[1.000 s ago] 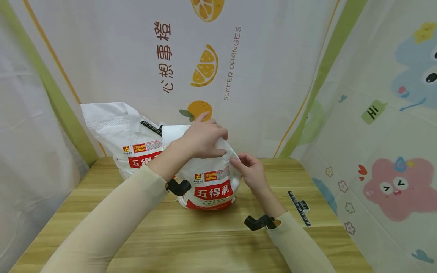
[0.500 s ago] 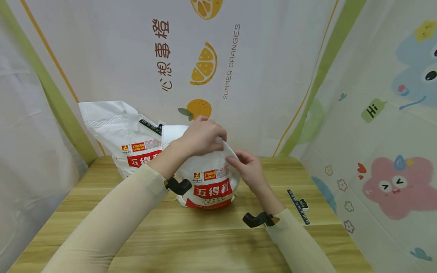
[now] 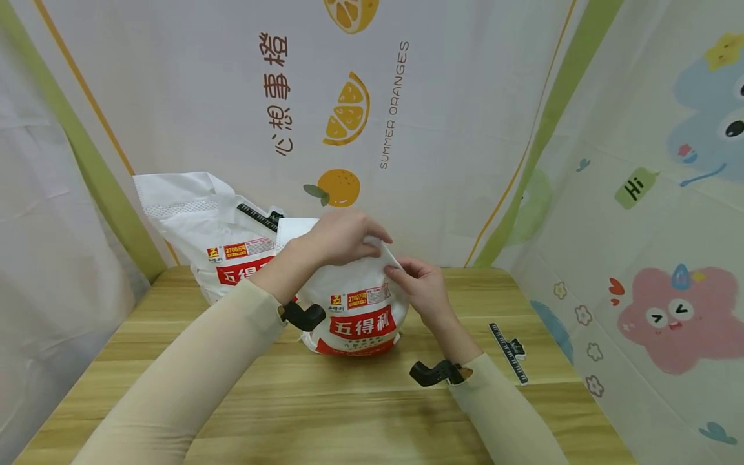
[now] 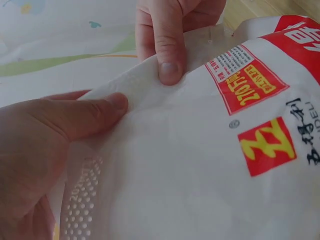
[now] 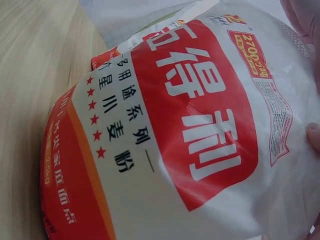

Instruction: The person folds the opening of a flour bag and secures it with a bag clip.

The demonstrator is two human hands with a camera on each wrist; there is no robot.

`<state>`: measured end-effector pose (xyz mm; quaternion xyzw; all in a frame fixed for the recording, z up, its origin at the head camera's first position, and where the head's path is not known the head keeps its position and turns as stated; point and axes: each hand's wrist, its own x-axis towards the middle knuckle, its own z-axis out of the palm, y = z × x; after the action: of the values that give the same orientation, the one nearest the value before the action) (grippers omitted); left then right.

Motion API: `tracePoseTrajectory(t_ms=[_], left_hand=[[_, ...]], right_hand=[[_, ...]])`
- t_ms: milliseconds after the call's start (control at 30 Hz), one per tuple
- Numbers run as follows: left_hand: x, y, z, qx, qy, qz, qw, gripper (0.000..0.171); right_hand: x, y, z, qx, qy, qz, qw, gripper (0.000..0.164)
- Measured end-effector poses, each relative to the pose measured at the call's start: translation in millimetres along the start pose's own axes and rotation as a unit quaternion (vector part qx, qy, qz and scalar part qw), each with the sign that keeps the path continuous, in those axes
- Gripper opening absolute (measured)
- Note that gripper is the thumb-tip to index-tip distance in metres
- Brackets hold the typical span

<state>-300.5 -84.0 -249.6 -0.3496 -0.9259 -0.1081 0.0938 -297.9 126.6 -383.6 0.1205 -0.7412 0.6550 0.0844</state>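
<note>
Both hands are up on the front flour bag (image 3: 357, 310), which stands upright on the wooden surface (image 3: 325, 400) right between them. The left hand (image 3: 340, 239) comes over the top and pinches the folded white top flap (image 4: 145, 87) between thumb and fingers; the left wrist view shows the thumb pressed flat along the crease. The right hand (image 3: 421, 290) pinches the same flap at its far corner, thumb on top, so the two hands sit close together, both clamped on that top edge.

How far along? The flap looks turned over once, a soft fold running between the two grips, but nothing fastens it yet. A black clip with a ruler print (image 3: 510, 354) lies on the surface just outside the right hand, untouched. Judging by that, the fold is under way and the sealing is left to do.

Behind the left hand stands a second flour bag (image 3: 215, 239), and a similar black clip (image 3: 258, 217) already sits across its top, so that one appears finished.
</note>
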Motion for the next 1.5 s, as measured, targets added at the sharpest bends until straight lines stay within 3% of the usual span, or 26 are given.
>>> tracePoseTrajectory(t_ms=[400,733,900,1033,1200,1500], left_hand=[[-2.1,-1.3,2.3,-0.003,0.022,0.036,0.9991,0.013],[-5.2,-0.5,-1.8,-0.022,0.024,0.022,0.9992,0.015],[-5.3,-0.6,-0.2,-0.014,0.031,0.03,0.999,0.015],[-6.3,-0.8,-3.4,-0.005,0.012,0.025,0.9996,0.017],[-9.1,-1.4,-16.1,0.016,-0.021,-0.007,0.9996,0.018],[-9.9,1.1,-20.5,0.021,-0.026,-0.006,0.9994,0.019]], right_hand=[[-3,1,4,0.002,0.026,-0.012,1.0,0.018],[-5,7,-10,-0.072,-0.034,-0.033,0.996,0.023],[-6,9,-9,-0.087,-0.015,-0.05,0.995,0.017],[-7,9,-5,-0.086,0.009,-0.06,0.994,0.014],[-8,8,-4,-0.082,0.014,-0.052,0.995,0.016],[-9,14,-21,-0.087,-0.037,-0.029,0.995,0.021]])
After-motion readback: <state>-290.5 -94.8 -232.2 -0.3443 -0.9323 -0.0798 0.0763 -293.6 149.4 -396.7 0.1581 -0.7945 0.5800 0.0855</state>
